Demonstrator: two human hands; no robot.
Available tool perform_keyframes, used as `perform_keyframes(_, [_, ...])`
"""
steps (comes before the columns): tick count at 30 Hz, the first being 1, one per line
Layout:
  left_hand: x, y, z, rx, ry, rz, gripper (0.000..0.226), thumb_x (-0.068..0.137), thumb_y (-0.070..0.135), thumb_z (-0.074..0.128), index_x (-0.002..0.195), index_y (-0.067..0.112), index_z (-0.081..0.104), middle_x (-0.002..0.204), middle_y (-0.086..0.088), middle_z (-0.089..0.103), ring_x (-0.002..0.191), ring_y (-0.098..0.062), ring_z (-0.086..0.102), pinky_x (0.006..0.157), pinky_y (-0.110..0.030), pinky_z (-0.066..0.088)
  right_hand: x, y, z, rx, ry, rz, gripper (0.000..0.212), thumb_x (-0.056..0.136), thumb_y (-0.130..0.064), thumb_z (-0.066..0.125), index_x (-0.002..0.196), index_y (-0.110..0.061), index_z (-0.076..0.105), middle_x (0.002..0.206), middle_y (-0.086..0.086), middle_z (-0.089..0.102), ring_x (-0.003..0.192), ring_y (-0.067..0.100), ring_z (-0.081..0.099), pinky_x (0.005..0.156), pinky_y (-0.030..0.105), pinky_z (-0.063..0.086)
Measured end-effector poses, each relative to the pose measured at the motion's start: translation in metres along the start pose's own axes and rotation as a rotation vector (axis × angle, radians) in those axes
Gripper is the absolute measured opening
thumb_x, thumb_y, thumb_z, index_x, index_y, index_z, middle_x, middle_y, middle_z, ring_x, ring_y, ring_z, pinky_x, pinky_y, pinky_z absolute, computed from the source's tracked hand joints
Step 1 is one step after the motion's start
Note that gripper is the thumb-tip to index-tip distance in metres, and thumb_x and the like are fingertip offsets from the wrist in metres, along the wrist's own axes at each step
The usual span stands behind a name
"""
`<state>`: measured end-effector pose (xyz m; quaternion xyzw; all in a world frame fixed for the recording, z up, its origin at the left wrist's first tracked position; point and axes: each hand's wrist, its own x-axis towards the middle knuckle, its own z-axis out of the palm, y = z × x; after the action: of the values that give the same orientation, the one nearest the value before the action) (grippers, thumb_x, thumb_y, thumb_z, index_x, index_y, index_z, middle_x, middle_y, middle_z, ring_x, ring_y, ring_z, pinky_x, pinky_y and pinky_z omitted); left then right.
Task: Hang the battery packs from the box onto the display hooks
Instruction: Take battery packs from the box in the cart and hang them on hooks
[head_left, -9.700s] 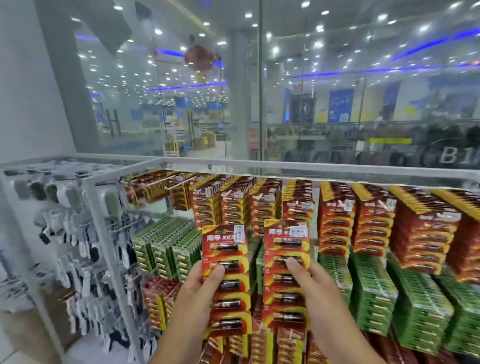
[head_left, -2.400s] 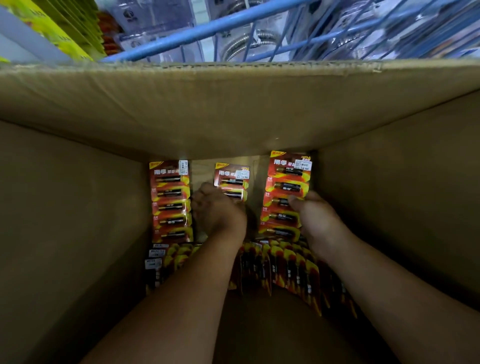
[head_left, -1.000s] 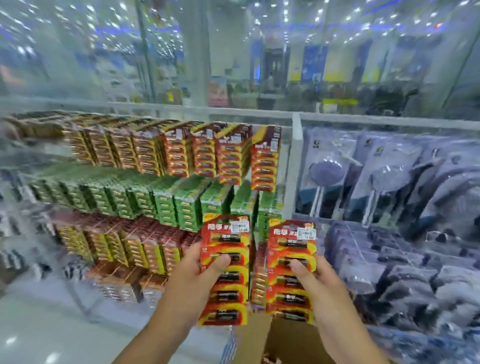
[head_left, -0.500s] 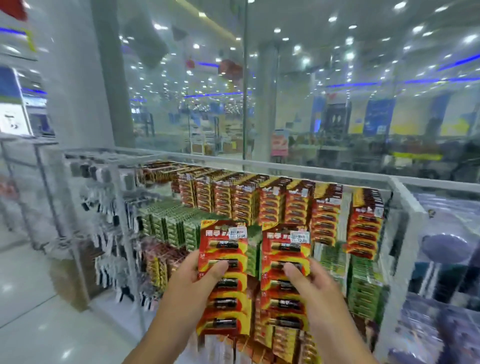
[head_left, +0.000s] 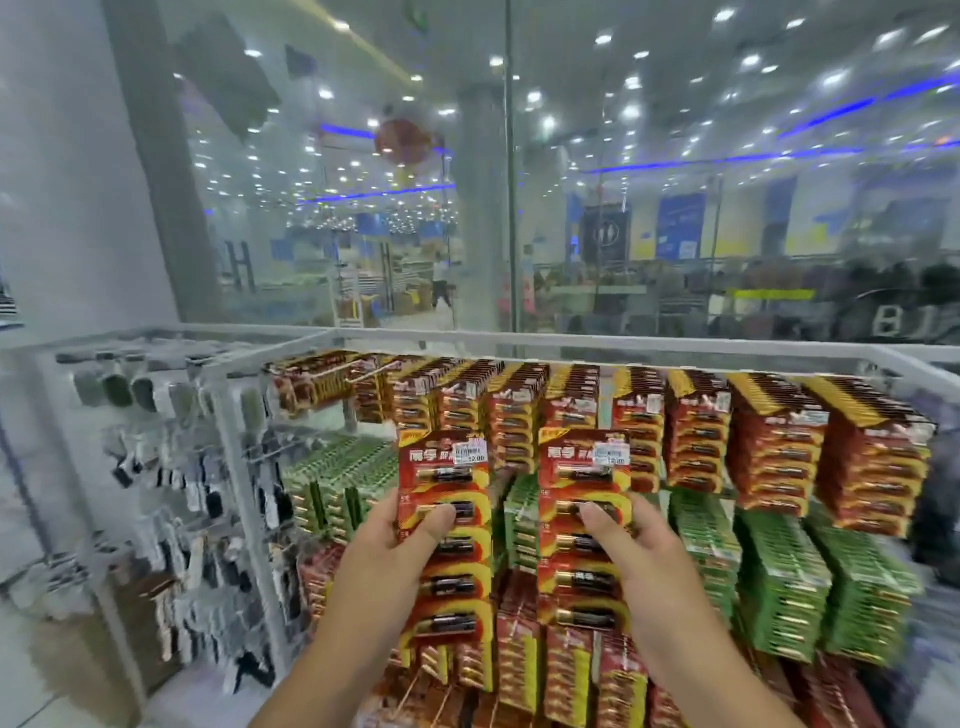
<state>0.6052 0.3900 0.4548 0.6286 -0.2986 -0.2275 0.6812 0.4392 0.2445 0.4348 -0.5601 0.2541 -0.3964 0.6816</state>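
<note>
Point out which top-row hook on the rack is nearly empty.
The far-left top hook: its bare prong shows, with few red packs at the back. The other top-row hooks are packed to the front.

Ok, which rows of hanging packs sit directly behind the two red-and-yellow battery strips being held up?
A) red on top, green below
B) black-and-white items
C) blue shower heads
A: behind the left hand's red-and-yellow battery strip and the right hand's strip hang red packs above green packs.

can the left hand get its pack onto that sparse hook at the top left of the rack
Probably yes. The left hand grips its pack just below and right of that hook, and nothing stands between them.
</note>
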Motion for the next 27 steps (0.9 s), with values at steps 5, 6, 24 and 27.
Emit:
perform_keyframes(5, [0.063, -0.016, -0.017, 0.006, -0.037, -0.016, 0.023, 0.101, 0.032, 0.064, 0.125, 0.031, 0.064, 0.096, 0.007, 0.081, 0.078, -0.014, 0.079, 0.054, -0.022, 0.058, 0.057, 0.028, 0.029, 0.0, 0.017, -0.042, 0.11, 0.047, -0.09, 0.081, 0.142, -0.041, 0.057, 0.147, -0.011, 0.061, 0.138, 0.024, 0.056, 0.114, 0.059, 0.045])
perform_keyframes(6, [0.078, -0.021, -0.019, 0.019, -0.035, -0.014, 0.031, 0.1, 0.034, 0.065, 0.131, 0.031, 0.062, 0.1, 0.008, 0.081, 0.081, -0.012, 0.078, 0.055, -0.021, 0.059, 0.071, 0.033, 0.033, -0.002, 0.018, -0.046, 0.113, 0.048, -0.09, 0.081, 0.146, -0.042, 0.052, 0.151, -0.012, 0.056, 0.141, 0.024, 0.053, 0.115, 0.06, 0.043])
perform_keyframes(24, [0.291, -0.063, -0.024, 0.063, -0.098, -0.14, 0.034, 0.096, 0.044, 0.069, 0.126, 0.032, 0.062, 0.104, 0.008, 0.08, 0.089, -0.019, 0.079, 0.082, -0.048, 0.065, 0.244, 0.065, 0.084, -0.051, 0.165, 0.056, 0.077, 0.094, -0.051, 0.069, 0.16, -0.028, 0.037, 0.163, -0.009, 0.039, 0.151, 0.023, 0.036, 0.12, 0.048, 0.033])
perform_keyframes(27, [0.314, -0.072, -0.025, 0.049, -0.132, -0.17, 0.033, 0.095, 0.045, 0.07, 0.126, 0.034, 0.062, 0.102, 0.008, 0.08, 0.088, -0.019, 0.079, 0.081, -0.048, 0.065, 0.258, 0.075, 0.09, -0.073, 0.22, 0.074, 0.081, 0.093, -0.053, 0.069, 0.162, -0.029, 0.033, 0.165, -0.008, 0.037, 0.152, 0.024, 0.035, 0.12, 0.05, 0.032])
